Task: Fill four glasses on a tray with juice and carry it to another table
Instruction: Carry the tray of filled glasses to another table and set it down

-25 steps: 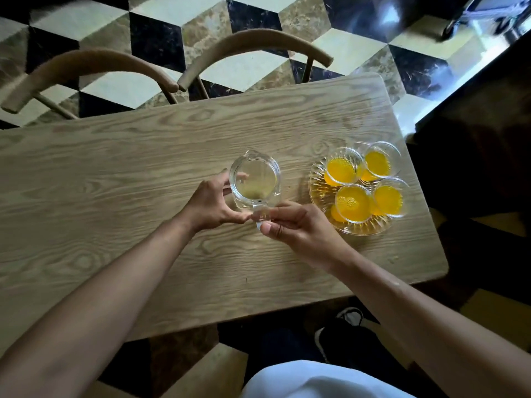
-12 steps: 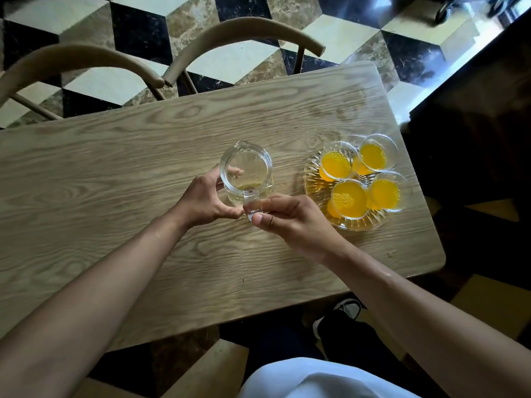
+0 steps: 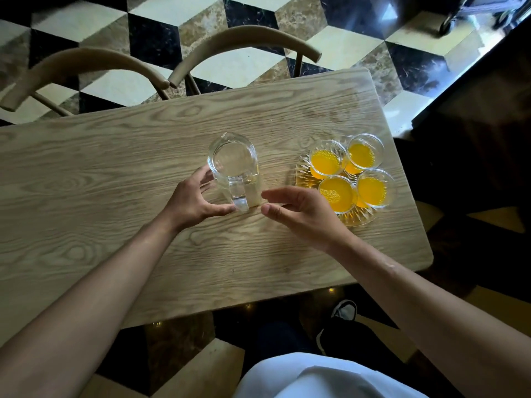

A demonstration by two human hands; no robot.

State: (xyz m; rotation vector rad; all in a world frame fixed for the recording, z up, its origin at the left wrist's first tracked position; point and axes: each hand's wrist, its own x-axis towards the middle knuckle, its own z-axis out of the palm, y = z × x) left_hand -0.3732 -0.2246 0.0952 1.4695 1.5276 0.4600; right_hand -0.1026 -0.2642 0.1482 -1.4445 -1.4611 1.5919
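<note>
An empty clear glass jug (image 3: 233, 162) stands upright on the wooden table (image 3: 115, 182), its handle toward me. My left hand (image 3: 192, 201) is cupped loosely beside the jug's left side, thumb tip at the handle's foot, fingers spread. My right hand (image 3: 304, 214) hovers open just right of the handle and touches nothing. To the right, a cut-glass tray (image 3: 356, 221) carries several small glasses of orange juice (image 3: 336, 193), close together.
Two curved wooden chair backs (image 3: 86, 60) (image 3: 244, 38) stand along the table's far edge. The tray sits near the table's right end. A chequered tile floor surrounds the table, with dark furniture (image 3: 474, 139) at the right. My shoe (image 3: 343, 310) shows below the near edge.
Both hands have let go of the jug's handle and opened. The right hand has drawn away to the right; the jug now stands on the table by itself.
</note>
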